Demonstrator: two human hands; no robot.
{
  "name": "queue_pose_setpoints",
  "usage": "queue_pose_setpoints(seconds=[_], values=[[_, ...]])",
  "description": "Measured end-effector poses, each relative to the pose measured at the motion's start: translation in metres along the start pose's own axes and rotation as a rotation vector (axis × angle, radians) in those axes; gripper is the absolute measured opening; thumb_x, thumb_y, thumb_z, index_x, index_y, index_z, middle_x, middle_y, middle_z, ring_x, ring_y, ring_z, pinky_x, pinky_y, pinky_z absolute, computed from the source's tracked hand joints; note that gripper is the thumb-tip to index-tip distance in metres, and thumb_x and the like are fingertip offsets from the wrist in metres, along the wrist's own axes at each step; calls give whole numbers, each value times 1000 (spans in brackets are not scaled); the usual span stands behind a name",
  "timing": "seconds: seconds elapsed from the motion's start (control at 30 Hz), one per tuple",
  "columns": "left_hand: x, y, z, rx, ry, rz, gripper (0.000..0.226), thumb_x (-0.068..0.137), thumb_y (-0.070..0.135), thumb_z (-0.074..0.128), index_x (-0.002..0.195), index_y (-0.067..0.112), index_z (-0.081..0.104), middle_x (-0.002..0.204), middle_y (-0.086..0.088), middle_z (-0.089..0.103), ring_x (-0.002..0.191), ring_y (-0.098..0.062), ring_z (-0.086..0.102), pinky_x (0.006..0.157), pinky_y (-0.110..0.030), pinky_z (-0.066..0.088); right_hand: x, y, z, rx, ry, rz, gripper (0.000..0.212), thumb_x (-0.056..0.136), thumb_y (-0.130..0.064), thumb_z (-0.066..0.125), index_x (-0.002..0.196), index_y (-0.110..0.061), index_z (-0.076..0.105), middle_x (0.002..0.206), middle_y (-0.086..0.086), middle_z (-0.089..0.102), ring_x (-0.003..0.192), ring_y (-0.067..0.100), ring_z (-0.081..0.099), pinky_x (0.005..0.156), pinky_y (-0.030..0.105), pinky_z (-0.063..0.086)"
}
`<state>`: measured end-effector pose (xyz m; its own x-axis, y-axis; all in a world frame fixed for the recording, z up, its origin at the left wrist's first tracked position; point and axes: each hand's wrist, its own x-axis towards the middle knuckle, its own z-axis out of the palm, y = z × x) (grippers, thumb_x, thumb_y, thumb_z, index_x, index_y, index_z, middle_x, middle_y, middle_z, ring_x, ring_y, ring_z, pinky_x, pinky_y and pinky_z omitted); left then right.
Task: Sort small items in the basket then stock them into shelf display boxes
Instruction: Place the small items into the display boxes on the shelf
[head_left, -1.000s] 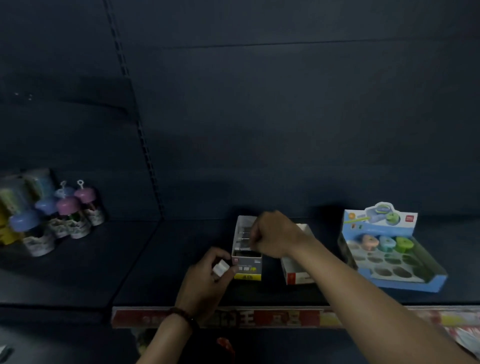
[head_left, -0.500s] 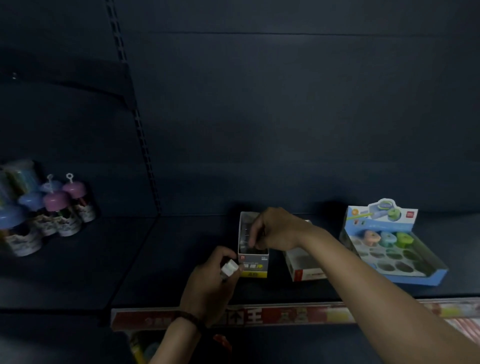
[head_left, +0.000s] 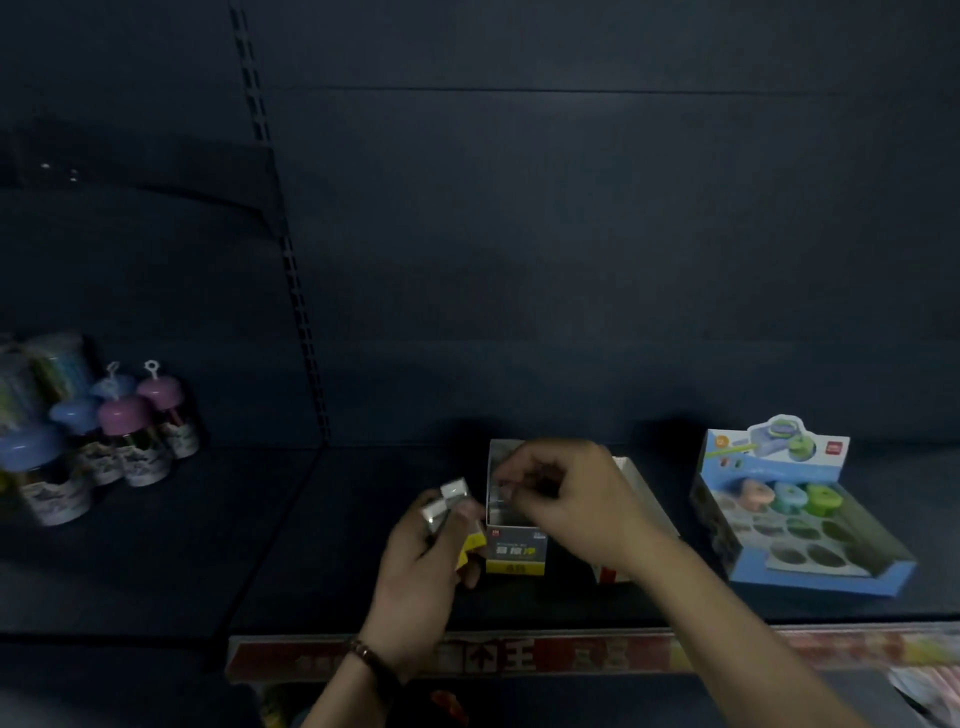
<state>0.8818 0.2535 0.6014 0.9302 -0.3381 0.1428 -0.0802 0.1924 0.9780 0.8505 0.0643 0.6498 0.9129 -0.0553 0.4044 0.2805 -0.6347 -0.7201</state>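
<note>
We see the left hand (head_left: 421, 577) just left of the grey box (head_left: 515, 545) on the shelf (head_left: 322, 545). Its fingers (head_left: 441, 540) are curled and pinch small white packs (head_left: 448, 500). The right hand (head_left: 571, 501) hangs over the box's open top, fingertips bunched inward; whether they pinch anything we cannot tell. A blue display box (head_left: 810, 577) stands well to the right.

Single view: head-worn, wide-angle. Aimed forward and down at dark shelf (head_left: 156, 545). Back panel (head_left: 571, 234) faced nearly square-on, upper half of frame filled by it. Shelf seen from near; left hand (head_left: 421, 577) and right hand (head_left: 571, 499) framed low centre. Price strip (head_left: 519, 654) caught along bottom edge. Picture dim, blurred.
</note>
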Motion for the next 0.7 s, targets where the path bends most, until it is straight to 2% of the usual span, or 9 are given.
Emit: queue_pose_setpoints(seconds=[0.1, 0.2, 0.3, 0.37, 0.43, 0.5, 0.57, 0.63, 0.7], values=[[3, 11, 5, -56, -8, 9, 24, 98, 39, 62, 99, 15, 63, 77, -5, 57, 67, -20, 52, 56, -33, 44, -10, -4, 5, 11, 46, -20, 34, 79, -22, 91, 94, -48, 75, 99, -22, 76, 98, 1, 72, 87, 28, 59], [6, 14, 11, -73, -29, -40, 19, 101, 41, 57, 89, 36, 70, 76, 11, 70, 69, -11, 66, 61, -25, 53, -16, -3, 10, -35, 86, -33, 34, 73, -34, 95, 96, -49, 75, 102, -24, 71, 100, 3, 70, 84, 28, 57], [8, 20, 19, -99, -27, -20, 24, 108, 31, 51, 100, 24, 72, 83, 12, 74, 79, -8, 71, 67, -25, 56, -18, -1, 13, -19, 159, -66, 32, 72, -35, 95, 100, -40, 80, 100, -23, 72, 96, 5, 71, 81, 27, 56], [10, 22, 22, -87, 5, 20, 27, 108, 29, 53, 92, 26, 75, 77, 9, 69, 70, -6, 63, 63, -26, 49, -18, -1, 15, -13, 196, -99, 35, 74, -34, 95, 106, -34, 83, 103, -22, 75, 100, 4, 72, 84, 29, 59], [13, 24, 22, -104, 36, 21, 23, 106, 25, 57, 93, 19, 75, 73, 6, 63, 65, -6, 56, 58, -24, 44, -18, -1, 18, -72, 220, -130, 42, 76, -39, 91, 115, -32, 81, 110, -22, 73, 105, 3, 71, 88, 32, 60], [16, 26, 20, -70, 12, 27, 19, 104, 21, 61, 97, 10, 74, 76, -1, 66, 68, -8, 59, 58, -22, 47, -17, 1, 23, -168, 248, -158, 44, 80, -43, 84, 123, -31, 79, 113, -21, 70, 104, 2, 69, 84, 35, 61], [17, 28, 17, 45, -11, 56, 17, 103, 20, 64, 99, 10, 76, 76, 4, 70, 70, -4, 63, 59, -16, 47, -16, 4, 25, -231, 271, -197, 41, 87, -40, 80, 126, -28, 78, 114, -19, 68, 102, 3, 68, 82, 35, 60], [17, 29, 14, 157, -19, 111, 21, 104, 22, 62, 93, 12, 77, 66, 15, 65, 62, 3, 57, 57, -12, 43, -15, 5, 22, -238, 279, -224, 37, 90, -31, 82, 127, -25, 78, 113, -17, 66, 103, 3, 67, 84, 31, 59], [16, 30, 13, 226, -17, 162, 26, 106, 25, 58, 88, 15, 75, 65, 18, 64, 60, 5, 55, 57, -11, 41, -14, 6, 16, -241, 267, -231, 37, 90, -24, 84, 127, -22, 79, 110, -19, 63, 103, -1, 64, 88, 19, 54]])
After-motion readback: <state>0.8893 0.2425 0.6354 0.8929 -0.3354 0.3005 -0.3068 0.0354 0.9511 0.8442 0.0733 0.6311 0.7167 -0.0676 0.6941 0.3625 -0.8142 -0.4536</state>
